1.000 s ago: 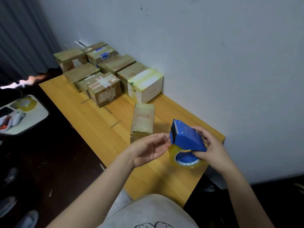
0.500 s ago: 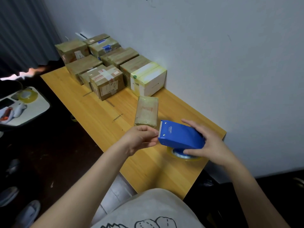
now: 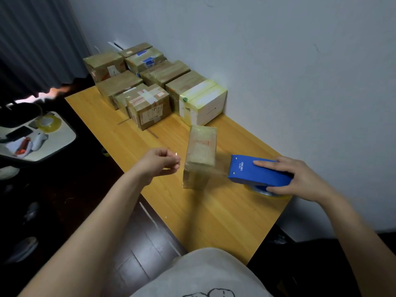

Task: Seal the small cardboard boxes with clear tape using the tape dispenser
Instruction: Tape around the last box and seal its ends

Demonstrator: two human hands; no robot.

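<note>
A small cardboard box point(image 3: 201, 151) wrapped in clear tape stands on the wooden table point(image 3: 214, 215) in front of me. My right hand point(image 3: 304, 179) grips the blue tape dispenser point(image 3: 257, 173) to the right of the box, fingers over its top and thumb by the tape roll point(image 3: 265, 192) underneath. My left hand point(image 3: 159, 161) hovers left of the box, its curled fingers pinching the end of the clear tape point(image 3: 214, 168). The faint, shiny strip stretches from the dispenser across the near end of the box to that hand.
Several taped cardboard boxes point(image 3: 147, 106) and a white box point(image 3: 205, 101) are grouped at the table's far end against the wall. A small side table point(image 3: 62, 142) on the left holds a tape roll point(image 3: 48, 123) and small items. Dark floor lies left of the table.
My left hand has pulled away from the dispenser to the left, drawing tape out across the box. The dispenser has moved right and lower, toward the tabletop.
</note>
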